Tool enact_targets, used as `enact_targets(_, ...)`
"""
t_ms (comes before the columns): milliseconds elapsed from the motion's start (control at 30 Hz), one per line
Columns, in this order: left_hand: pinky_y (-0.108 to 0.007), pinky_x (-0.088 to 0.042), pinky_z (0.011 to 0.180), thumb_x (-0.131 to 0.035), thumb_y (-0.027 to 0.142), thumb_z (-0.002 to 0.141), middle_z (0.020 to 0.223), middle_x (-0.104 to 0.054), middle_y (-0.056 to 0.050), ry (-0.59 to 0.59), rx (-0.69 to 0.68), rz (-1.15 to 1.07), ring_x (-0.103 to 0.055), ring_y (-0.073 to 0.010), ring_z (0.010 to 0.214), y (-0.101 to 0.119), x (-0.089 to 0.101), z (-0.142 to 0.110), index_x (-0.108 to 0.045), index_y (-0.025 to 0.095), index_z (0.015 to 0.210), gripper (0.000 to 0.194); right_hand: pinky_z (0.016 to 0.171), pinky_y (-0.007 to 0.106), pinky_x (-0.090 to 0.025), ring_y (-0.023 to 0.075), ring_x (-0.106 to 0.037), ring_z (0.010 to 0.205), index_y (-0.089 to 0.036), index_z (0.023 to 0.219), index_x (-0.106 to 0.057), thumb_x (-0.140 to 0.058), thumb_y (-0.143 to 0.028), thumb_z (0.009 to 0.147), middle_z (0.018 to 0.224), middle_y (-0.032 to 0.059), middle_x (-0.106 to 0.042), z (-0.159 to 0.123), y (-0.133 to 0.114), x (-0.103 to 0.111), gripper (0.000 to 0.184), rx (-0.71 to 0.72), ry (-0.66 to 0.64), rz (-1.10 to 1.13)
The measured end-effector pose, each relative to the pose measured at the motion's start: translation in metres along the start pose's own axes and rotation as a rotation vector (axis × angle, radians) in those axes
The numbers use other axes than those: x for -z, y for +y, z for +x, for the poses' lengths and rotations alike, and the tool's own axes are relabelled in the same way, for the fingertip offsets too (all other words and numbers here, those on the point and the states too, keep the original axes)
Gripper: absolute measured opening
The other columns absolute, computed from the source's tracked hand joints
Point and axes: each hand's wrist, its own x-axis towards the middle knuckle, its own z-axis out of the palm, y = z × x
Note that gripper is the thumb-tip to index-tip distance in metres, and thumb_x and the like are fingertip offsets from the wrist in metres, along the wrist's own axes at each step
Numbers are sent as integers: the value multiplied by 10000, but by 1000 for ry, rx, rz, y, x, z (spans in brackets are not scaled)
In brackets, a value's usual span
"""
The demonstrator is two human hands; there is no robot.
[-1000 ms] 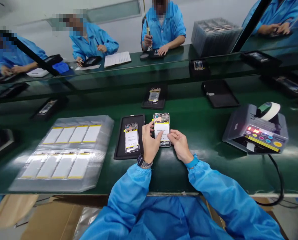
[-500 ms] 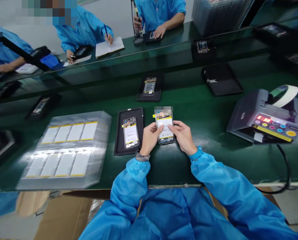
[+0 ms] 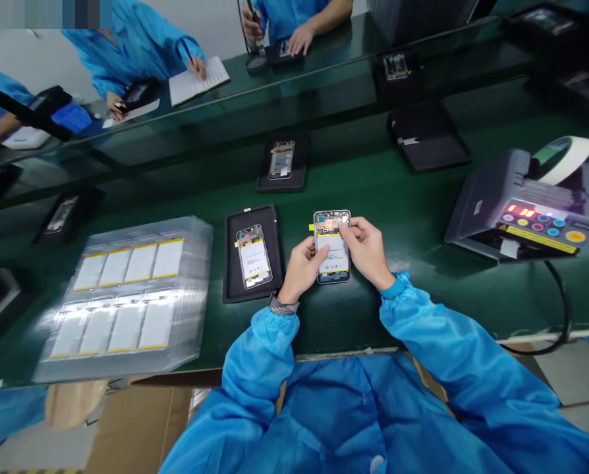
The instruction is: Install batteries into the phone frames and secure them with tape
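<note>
My left hand and right hand grip a phone frame above the green bench.
Fingers of both hands close on its face, hiding part of it. A black tray lies just left, a tape dispenser far right, and a co-worker writes across the bench.

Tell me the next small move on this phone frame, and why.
Probably press the white battery flat into the phone frame with the thumb of your left hand, since it lies across the frame and your right hand is steadying the top end. The yellow tab sticks out at the frame's upper left, so check that afterwards.
</note>
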Motion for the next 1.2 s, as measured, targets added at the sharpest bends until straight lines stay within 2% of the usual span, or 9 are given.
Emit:
enact_targets(200,-263,-529,686,-751,536,850,950,-751,-71,147,-49,88,-684,-188,787,-12,-12,-3,-701,143,1073,455,563,273,-508,172,-661,643,-229,877,-621,-777,-585,808,742,12,-713,-5,3,-5,395,-18,-8,10)
enact_targets(400,-248,-519,711,-735,533,866,970,-739,-65,169,-97,139,-661,-178,813,-11,-13,-4,-705,148,1079,441,633,296,-551,197,-705,742,-232,904,-623,-812,-593,769,847,34,-753,-4,3,-3,429,-36,-59,2)
enact_targets(533,-231,-489,632,-724,547,871,867,-707,-39,180,-105,140,-614,-151,720,-9,-14,-3,-701,149,1026,427,615,288,-535,181,-685,703,-227,909,-631,-808,-580,779,831,31,-749,-4,2,-2,416,-25,-66,-13)
enact_targets(767,-218,-438,599,-694,532,904,753,-634,-8,286,-131,197,-545,-126,668,-8,-18,-3,-679,149,891,384,571,265,-495,160,-645,643,-230,895,-620,-788,-563,817,750,4,-711,-11,4,-9,381,17,-25,-64)
enact_targets(900,-222,-432,608,-682,549,909,754,-629,-8,303,-131,197,-542,-131,678,-8,-18,-4,-675,156,892,393,523,255,-463,146,-601,581,-233,868,-608,-751,-603,836,666,-17,-663,-10,1,-8,398,14,-49,-59)
enact_targets(1033,-230,-423,601,-678,592,897,753,-619,-12,304,-133,176,-531,-133,670,-8,-18,-4,-672,156,893,437,590,272,-507,165,-650,661,-228,920,-622,-761,-569,837,753,4,-711,-9,1,-6,377,36,-89,-71)
enact_targets(1200,-226,-426,596,-666,623,891,758,-621,-17,271,-135,197,-527,-130,668,-6,-18,-5,-667,146,894,476,611,275,-512,163,-664,675,-219,990,-645,-736,-525,882,795,14,-724,-12,6,-7,337,87,-35,-132)
